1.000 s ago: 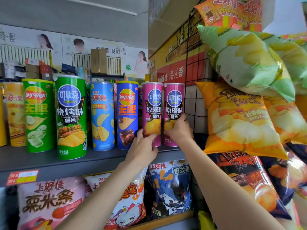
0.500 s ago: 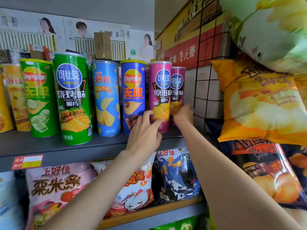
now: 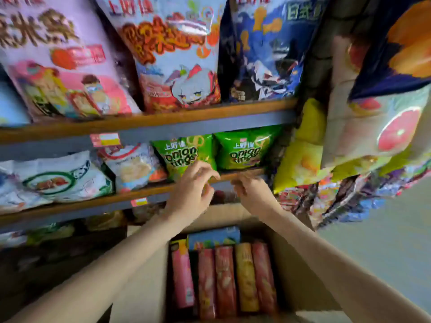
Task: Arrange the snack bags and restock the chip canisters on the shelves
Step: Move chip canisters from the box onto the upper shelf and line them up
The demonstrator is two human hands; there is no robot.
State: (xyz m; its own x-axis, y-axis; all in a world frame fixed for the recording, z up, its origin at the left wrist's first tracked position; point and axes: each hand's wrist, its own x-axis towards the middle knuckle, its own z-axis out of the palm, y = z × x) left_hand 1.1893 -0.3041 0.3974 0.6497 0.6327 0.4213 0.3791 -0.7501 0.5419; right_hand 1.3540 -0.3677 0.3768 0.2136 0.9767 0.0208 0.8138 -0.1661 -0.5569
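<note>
Below me an open cardboard box [image 3: 296, 271] holds several chip canisters [image 3: 224, 276] lying side by side: pink, red and yellow, with a blue one across their tops. Both my hands hang empty in the air above the box, in front of the lower shelf edge [image 3: 144, 194]. My left hand [image 3: 194, 188] has loosely curled fingers just below a green onion rings bag [image 3: 184, 155]. My right hand [image 3: 253, 193] is also loosely curled, under a second onion rings bag [image 3: 245, 149]. Neither hand holds anything.
The upper shelf [image 3: 163, 122] carries a pink bag [image 3: 58, 61], a red-and-white bag [image 3: 177, 57] and a blue bag [image 3: 265, 50]. White snack bags [image 3: 58, 178] lie left on the lower shelf. Hanging chip bags [image 3: 377, 101] crowd the right side.
My view has dropped from the canister shelf to the lower shelves and the box. Both hands have let go of the pink canisters and come down, empty, above the box.
</note>
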